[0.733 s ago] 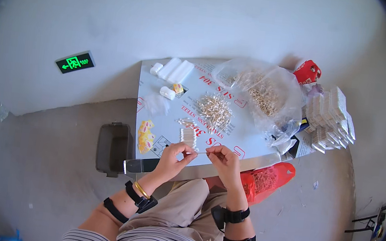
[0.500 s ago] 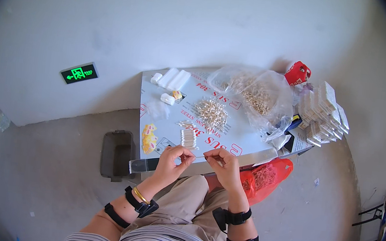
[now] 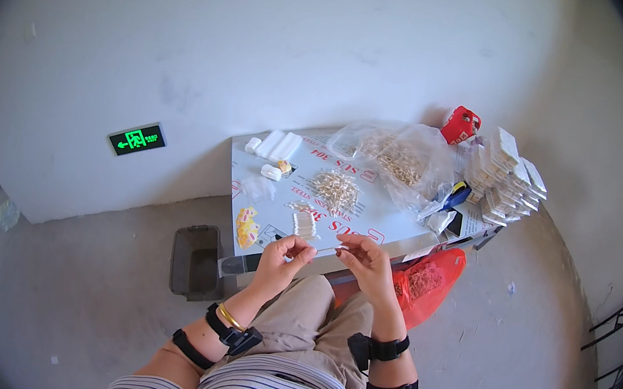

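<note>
At the table's front edge my left hand (image 3: 285, 260) pinches one end of a thin cotton swab (image 3: 326, 249). My right hand (image 3: 368, 268) has the swab's white tip between thumb and fingers, its grip looser than the left's. Just beyond the hands lies a neat row of cotton swabs (image 3: 305, 223). A loose heap of swabs (image 3: 336, 191) is farther back, and a clear plastic bag (image 3: 397, 162) full of more swabs lies behind that. Yellow paper pieces (image 3: 247, 228) are at the table's left.
White rolls (image 3: 280, 145) and a small white roll (image 3: 270, 172) lie at the back left. Stacked white packs (image 3: 507, 176) and a red container (image 3: 461, 126) stand at the right. A red plastic bag (image 3: 436, 287) hangs beside my right arm. A grey bin (image 3: 196, 260) is on the floor.
The view has shifted slightly. My right thumb and fingers have parted a little around the swab's tip, while my left hand keeps its pinch.
</note>
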A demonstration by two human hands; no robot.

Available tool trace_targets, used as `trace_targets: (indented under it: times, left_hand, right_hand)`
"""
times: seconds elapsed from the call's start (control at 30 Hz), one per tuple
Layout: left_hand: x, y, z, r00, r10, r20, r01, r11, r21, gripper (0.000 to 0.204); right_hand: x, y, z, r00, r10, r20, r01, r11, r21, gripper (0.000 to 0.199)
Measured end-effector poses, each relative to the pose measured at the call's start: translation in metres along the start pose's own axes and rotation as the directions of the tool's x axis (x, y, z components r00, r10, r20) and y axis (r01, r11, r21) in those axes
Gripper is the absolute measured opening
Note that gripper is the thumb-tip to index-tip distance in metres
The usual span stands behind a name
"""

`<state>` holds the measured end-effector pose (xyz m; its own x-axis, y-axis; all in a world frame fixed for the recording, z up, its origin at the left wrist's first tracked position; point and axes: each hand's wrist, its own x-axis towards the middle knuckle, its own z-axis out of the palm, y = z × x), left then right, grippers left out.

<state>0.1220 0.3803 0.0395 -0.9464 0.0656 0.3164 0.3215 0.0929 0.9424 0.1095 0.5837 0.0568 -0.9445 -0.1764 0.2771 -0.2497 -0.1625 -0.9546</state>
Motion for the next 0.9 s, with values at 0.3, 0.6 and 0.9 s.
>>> trace_targets:
  times: [0.3,0.6,0.9]
  left_hand:
    - [-0.008,-0.003,0.012,0.989,-0.106,0.103,0.127,0.969,-0.214,0.022]
    - [-0.006,-0.009,0.022,0.918,-0.244,0.313,0.35,0.869,-0.35,0.027]
    - [-0.004,-0.02,0.04,0.874,-0.281,0.395,0.427,0.834,-0.351,0.026]
  right_hand:
    - [-0.013,0.008,0.0,0.999,-0.019,0.03,0.015,0.993,0.117,0.017]
    - [-0.016,0.015,-0.006,0.999,-0.016,-0.047,0.02,0.997,0.075,0.021]
    - [-0.018,0.026,-0.016,0.99,-0.013,-0.144,0.021,0.998,0.057,0.019]
